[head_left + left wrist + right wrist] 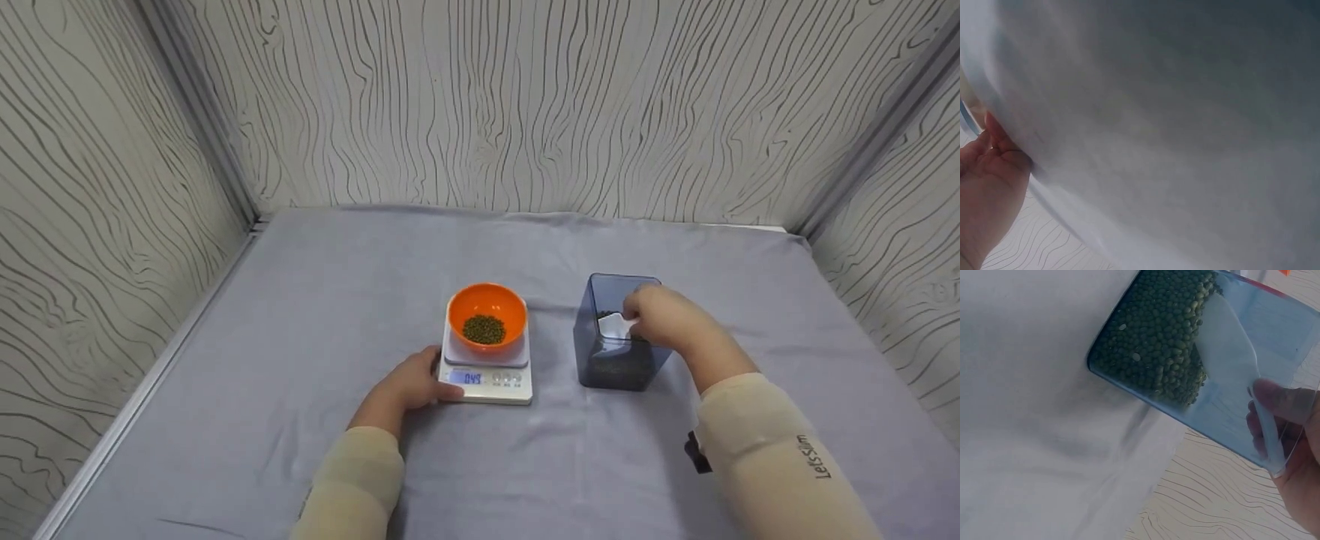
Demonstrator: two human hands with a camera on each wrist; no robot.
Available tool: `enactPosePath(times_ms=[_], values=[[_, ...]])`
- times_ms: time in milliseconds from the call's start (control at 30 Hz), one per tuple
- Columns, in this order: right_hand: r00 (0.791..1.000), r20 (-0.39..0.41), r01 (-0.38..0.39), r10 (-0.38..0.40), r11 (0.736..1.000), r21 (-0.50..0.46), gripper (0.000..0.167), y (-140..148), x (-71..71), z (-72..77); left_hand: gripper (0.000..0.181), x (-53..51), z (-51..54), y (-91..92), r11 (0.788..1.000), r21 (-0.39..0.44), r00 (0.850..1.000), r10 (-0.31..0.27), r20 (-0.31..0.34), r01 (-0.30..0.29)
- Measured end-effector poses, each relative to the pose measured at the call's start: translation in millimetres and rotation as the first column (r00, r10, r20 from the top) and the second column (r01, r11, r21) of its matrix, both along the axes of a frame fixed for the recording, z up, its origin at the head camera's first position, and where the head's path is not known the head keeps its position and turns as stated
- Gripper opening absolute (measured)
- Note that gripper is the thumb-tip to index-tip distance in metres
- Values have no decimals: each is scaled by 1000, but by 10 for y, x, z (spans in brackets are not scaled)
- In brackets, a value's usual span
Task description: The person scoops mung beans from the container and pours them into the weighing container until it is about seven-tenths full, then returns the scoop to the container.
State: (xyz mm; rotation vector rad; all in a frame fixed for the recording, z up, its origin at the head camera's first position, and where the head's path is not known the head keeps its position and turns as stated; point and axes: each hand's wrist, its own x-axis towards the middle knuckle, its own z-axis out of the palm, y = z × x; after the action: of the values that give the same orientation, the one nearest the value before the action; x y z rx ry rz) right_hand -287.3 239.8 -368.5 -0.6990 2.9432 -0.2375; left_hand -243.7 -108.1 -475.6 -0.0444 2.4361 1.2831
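My left hand (414, 381) holds the left edge of a white kitchen scale (491, 391), its thumb at the front corner. On the scale's plate stands an orange bowl (469, 301) with a small heap of green mung beans (484, 329). My right hand (667, 319) reaches into a clear bluish container (583, 341) and grips the handle of a white scoop (1227, 340). In the right wrist view, the scoop's blade lies against the mung beans (1151, 343) inside the container. The left wrist view shows my left hand (994, 185) at its left edge; the scale is hard to make out there.
A grey cloth (300, 300) with light creases covers the table. Wood-grain panels (480, 105) enclose the back and both sides, with metal posts at the corners. The container stands to the right of the scale, with a gap between them.
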Motion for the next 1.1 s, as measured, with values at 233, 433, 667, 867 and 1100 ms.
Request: enactPosePath(times_ms=[233, 433, 667, 867, 1100], values=[[1000, -22, -16, 15, 999, -44, 11, 52, 17, 8, 84, -7, 8, 17, 999, -36, 1000, 6, 20, -5], [995, -81, -69, 63, 994, -81, 8, 98, 24, 74, 84, -3, 16, 17, 999, -36, 1000, 10, 27, -9], [995, -78, -65, 54, 987, -149, 8, 199, 62, 152, 85, 7, 23, 23, 999, -22, 999, 24, 31, -23], [997, -67, -47, 34, 978, -202, 7, 302, 78, 186, 84, 14, 27, 30, 1000, -15, 999, 25, 33, -24], [998, -56, -20, 6, 968, -251, 6, 382, 106, 173, 84, 1, 13, 9, 1000, -17, 1000, 15, 14, -15]])
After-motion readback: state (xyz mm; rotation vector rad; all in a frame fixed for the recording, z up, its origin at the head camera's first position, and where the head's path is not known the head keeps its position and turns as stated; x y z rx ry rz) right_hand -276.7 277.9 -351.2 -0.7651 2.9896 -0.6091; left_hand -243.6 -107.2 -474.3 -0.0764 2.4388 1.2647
